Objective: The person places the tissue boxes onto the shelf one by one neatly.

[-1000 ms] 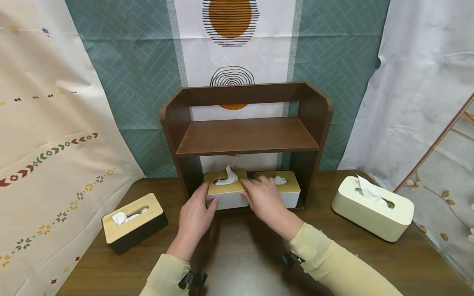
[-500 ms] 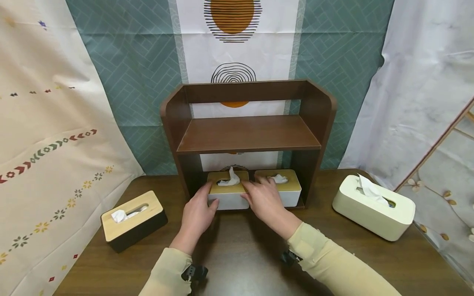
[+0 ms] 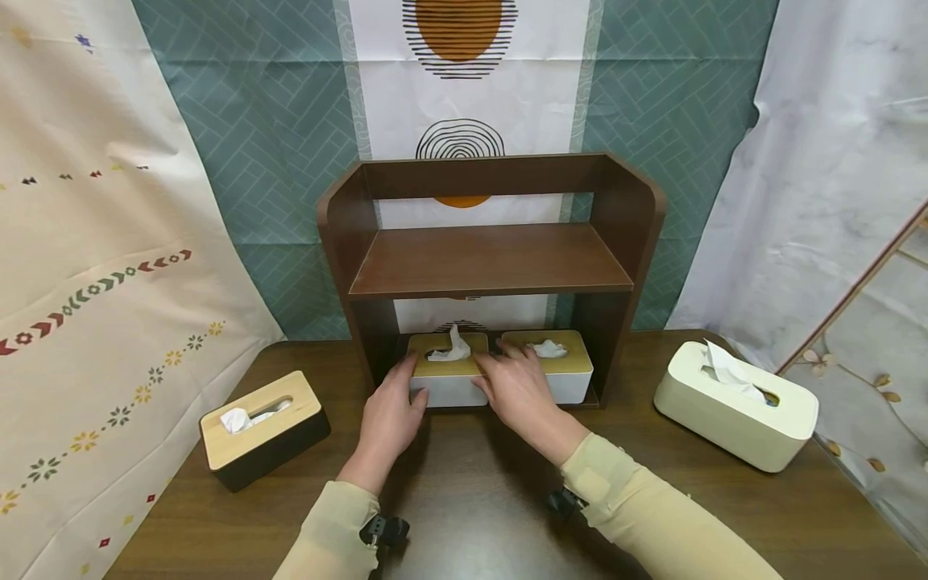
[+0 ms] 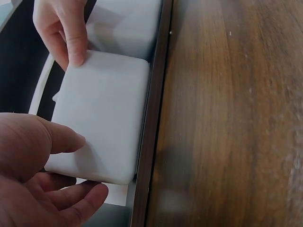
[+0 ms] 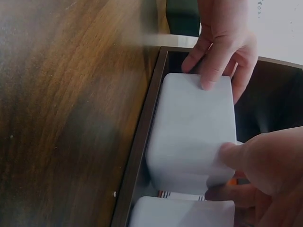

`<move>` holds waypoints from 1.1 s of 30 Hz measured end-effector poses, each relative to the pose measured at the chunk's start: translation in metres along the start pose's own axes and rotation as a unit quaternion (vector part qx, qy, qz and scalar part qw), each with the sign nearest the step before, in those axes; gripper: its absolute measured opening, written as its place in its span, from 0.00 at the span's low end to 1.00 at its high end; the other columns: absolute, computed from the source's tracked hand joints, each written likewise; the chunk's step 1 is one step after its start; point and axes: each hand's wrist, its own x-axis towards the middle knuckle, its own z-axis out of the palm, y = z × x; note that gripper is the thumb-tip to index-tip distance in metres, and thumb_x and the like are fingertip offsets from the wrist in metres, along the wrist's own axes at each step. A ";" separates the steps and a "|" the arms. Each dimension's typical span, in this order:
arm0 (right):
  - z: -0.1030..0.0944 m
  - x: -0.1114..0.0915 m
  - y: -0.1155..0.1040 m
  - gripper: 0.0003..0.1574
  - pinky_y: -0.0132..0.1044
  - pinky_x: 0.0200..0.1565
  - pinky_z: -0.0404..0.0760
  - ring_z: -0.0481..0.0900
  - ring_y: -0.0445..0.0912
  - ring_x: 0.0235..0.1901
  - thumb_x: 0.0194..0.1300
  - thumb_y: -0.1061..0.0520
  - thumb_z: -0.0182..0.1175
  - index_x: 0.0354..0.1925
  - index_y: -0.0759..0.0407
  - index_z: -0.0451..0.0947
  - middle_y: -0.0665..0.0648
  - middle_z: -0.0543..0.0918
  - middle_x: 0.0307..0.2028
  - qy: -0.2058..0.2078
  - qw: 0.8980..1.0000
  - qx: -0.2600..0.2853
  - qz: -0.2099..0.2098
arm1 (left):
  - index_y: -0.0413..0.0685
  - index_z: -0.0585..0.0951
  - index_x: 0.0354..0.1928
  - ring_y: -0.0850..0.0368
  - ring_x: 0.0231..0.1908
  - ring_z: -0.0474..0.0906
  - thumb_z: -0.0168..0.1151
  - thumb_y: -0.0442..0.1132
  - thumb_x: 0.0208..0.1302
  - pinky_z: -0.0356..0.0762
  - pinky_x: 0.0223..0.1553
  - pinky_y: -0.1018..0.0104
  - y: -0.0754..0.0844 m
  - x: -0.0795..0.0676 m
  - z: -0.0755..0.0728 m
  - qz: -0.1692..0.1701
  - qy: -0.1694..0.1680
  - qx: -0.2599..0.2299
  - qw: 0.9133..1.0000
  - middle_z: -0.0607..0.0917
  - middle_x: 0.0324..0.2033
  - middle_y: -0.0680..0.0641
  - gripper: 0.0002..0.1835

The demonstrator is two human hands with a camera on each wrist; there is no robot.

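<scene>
A white tissue box with a gold-coloured lid [image 3: 453, 392] sits on the bottom level of the brown shelf, a tissue poking from its slot. My left hand [image 3: 390, 407] grips its left end, thumb on the white front and fingers round the side. At the other end, my right hand [image 3: 516, 385] holds it, thumb on the front, fingers reaching into the gap between the boxes. The right wrist view shows the thumb and fingers of both hands on the white box [image 5: 194, 123]. A matching tissue box [image 3: 569, 388] stands just right, partly hidden by my right hand.
The brown two-level shelf [image 3: 493, 256] stands at the back of the wooden table [image 3: 464, 499]. A black tissue box with a wooden lid [image 3: 268, 439] lies at the left, a cream tissue box [image 3: 732, 415] at the right. Patterned cloths hang behind.
The held tissue box has shifted slightly right along the bottom level, both hands staying on it; most of this came in the first half second. The head view has tilted a little.
</scene>
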 end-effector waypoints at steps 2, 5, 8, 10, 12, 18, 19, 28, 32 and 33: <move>0.000 0.001 0.000 0.23 0.63 0.59 0.80 0.85 0.64 0.63 0.71 0.49 0.78 0.58 0.58 0.89 0.58 0.94 0.45 -0.003 1.000 0.000 0.000 | 0.38 0.73 0.79 0.33 0.71 0.77 0.70 0.34 0.76 0.78 0.65 0.34 -0.001 0.000 0.000 0.001 0.002 0.000 1.000 0.77 0.73 0.32 0.33; 0.000 0.001 -0.001 0.24 0.63 0.61 0.79 0.84 0.65 0.64 0.71 0.49 0.77 0.59 0.58 0.89 0.59 0.94 0.47 -0.008 1.000 0.002 0.001 | 0.37 0.73 0.79 0.32 0.71 0.77 0.70 0.34 0.76 0.78 0.65 0.34 -0.001 -0.001 0.000 0.003 0.005 0.000 1.000 0.77 0.73 0.31 0.33; 0.001 0.001 -0.001 0.24 0.64 0.63 0.78 0.84 0.64 0.64 0.72 0.49 0.76 0.60 0.58 0.89 0.59 0.94 0.48 -0.013 1.000 0.002 0.001 | 0.37 0.72 0.79 0.33 0.71 0.77 0.70 0.34 0.76 0.78 0.65 0.34 -0.001 -0.002 0.000 0.000 0.006 0.000 1.000 0.77 0.74 0.31 0.34; 0.001 0.000 -0.002 0.24 0.65 0.64 0.77 0.83 0.65 0.65 0.73 0.49 0.76 0.61 0.58 0.89 0.60 0.94 0.49 -0.016 1.000 0.006 0.003 | 0.38 0.72 0.80 0.32 0.71 0.77 0.70 0.35 0.76 0.78 0.65 0.34 -0.001 -0.002 0.000 -0.003 0.005 -0.002 1.000 0.77 0.74 0.31 0.34; 0.001 -0.001 -0.002 0.25 0.65 0.66 0.76 0.83 0.65 0.65 0.73 0.49 0.76 0.62 0.58 0.88 0.60 0.94 0.50 -0.019 1.000 0.010 0.003 | 0.38 0.72 0.80 0.32 0.71 0.76 0.71 0.35 0.76 0.78 0.66 0.33 -0.001 -0.003 0.001 -0.005 0.004 -0.004 1.000 0.77 0.74 0.31 0.34; 0.001 -0.001 -0.002 0.25 0.66 0.69 0.74 0.82 0.65 0.66 0.74 0.49 0.75 0.63 0.58 0.88 0.60 0.93 0.50 -0.022 1.000 0.016 0.004 | 0.38 0.72 0.80 0.32 0.71 0.76 0.71 0.35 0.76 0.77 0.66 0.33 0.000 -0.004 0.001 -0.011 0.001 -0.006 1.000 0.76 0.75 0.31 0.34; 0.001 -0.002 -0.003 0.25 0.66 0.69 0.74 0.82 0.65 0.66 0.73 0.49 0.75 0.63 0.58 0.88 0.60 0.94 0.50 -0.021 1.000 0.017 0.004 | 0.38 0.72 0.80 0.32 0.72 0.76 0.71 0.36 0.76 0.77 0.66 0.33 0.001 -0.004 0.001 -0.013 0.000 -0.006 1.000 0.76 0.75 0.31 0.34; -0.002 -0.006 -0.006 0.27 0.65 0.66 0.77 0.84 0.69 0.62 0.71 0.48 0.78 0.61 0.61 0.87 0.63 0.92 0.47 0.014 1.000 -0.007 -0.009 | 0.39 0.71 0.80 0.27 0.66 0.80 0.71 0.38 0.76 0.81 0.59 0.30 0.008 -0.012 -0.008 0.002 0.014 0.019 1.000 0.72 0.76 0.27 0.35; -0.009 -0.009 -0.010 0.29 0.65 0.67 0.76 0.82 0.67 0.64 0.72 0.47 0.77 0.63 0.61 0.86 0.62 0.91 0.54 0.017 1.000 -0.014 -0.012 | 0.40 0.70 0.81 0.29 0.66 0.81 0.72 0.38 0.76 0.82 0.59 0.32 0.012 -0.017 -0.018 0.013 0.010 0.035 0.999 0.71 0.77 0.28 0.37; -0.011 -0.009 -0.012 0.30 0.64 0.68 0.76 0.82 0.66 0.65 0.72 0.47 0.77 0.64 0.61 0.85 0.62 0.90 0.56 0.016 1.000 -0.015 -0.014 | 0.39 0.71 0.81 0.29 0.65 0.81 0.72 0.38 0.75 0.82 0.59 0.32 0.013 -0.019 -0.021 0.017 0.010 0.038 0.999 0.71 0.77 0.28 0.37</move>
